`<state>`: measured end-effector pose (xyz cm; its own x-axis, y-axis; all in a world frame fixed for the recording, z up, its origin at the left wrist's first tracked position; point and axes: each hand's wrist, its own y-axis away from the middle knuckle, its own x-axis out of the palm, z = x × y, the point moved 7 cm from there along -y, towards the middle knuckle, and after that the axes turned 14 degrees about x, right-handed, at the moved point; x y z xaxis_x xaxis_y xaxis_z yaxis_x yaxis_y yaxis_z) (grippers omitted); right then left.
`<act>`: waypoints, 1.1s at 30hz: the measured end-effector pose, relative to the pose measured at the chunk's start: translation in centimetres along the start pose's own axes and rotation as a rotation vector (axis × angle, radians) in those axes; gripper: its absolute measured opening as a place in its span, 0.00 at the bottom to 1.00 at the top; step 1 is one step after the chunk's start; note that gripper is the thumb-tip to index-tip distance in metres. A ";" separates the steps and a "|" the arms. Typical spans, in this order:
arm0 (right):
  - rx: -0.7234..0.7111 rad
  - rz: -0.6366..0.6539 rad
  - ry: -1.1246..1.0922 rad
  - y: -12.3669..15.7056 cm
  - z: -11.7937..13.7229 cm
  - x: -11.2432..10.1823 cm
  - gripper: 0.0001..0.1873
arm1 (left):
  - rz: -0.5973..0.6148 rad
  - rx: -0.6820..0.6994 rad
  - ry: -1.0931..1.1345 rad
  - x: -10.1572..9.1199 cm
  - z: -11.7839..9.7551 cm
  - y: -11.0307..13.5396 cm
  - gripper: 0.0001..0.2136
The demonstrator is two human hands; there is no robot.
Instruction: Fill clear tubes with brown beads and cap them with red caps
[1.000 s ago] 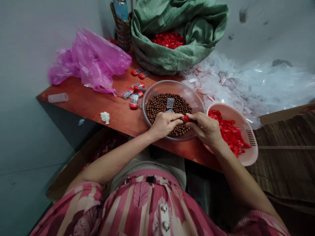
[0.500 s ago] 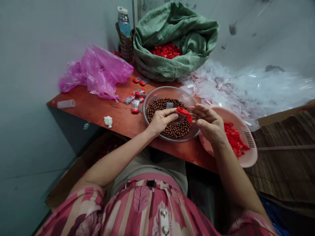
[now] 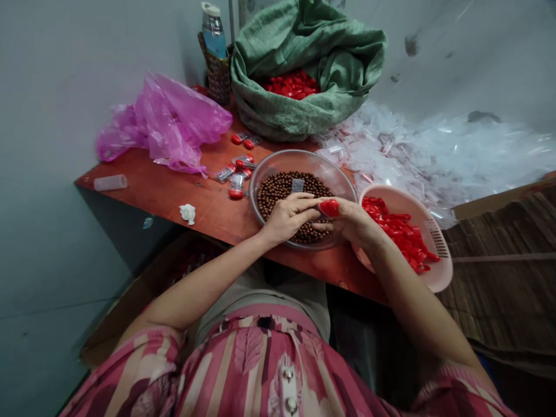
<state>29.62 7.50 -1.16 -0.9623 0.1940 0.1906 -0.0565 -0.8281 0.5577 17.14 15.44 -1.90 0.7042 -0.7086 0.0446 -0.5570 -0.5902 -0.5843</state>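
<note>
Over round beads (image 3: pixel 278 194), left fingers (image 3: pixel 305 216) pinching glossy red-capped container (image 3: pixel 329 207), right fingers (image 3: pixel 322 227) half-bent, hold unclear

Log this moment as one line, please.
left hand: holding red-capped container | right hand: touching same | under hands: clear bowl, brown beads | right of bowl: pink tub, red caps

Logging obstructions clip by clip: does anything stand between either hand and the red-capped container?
Nothing visible does. The left hand holds the red-capped container over the bowl of brown beads; the right hand is against it too, with no object between. The fingers hide part of the container.
</note>
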 end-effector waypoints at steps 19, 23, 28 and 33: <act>0.033 -0.036 -0.124 -2.2 0.4 3.0 0.21 | -0.126 -0.035 0.061 -1.9 -0.4 -0.6 0.11; -0.125 -0.230 0.155 -3.6 3.1 -0.2 0.25 | -0.344 -0.048 0.017 -6.9 0.8 -1.9 0.13; -0.165 -0.538 0.913 -6.9 4.7 -2.2 0.14 | -0.608 -0.087 -0.192 -16.2 5.0 -2.8 0.15; 0.034 -0.747 1.447 -10.2 3.9 -0.5 0.26 | -0.622 -0.077 -0.284 -18.3 5.6 -1.9 0.19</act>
<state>31.69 17.90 -3.74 -0.1580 -0.1202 -0.9801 -0.6129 -0.7663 0.1928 7.79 31.65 -6.13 0.9854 -0.1067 0.1327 -0.0342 -0.8875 -0.4594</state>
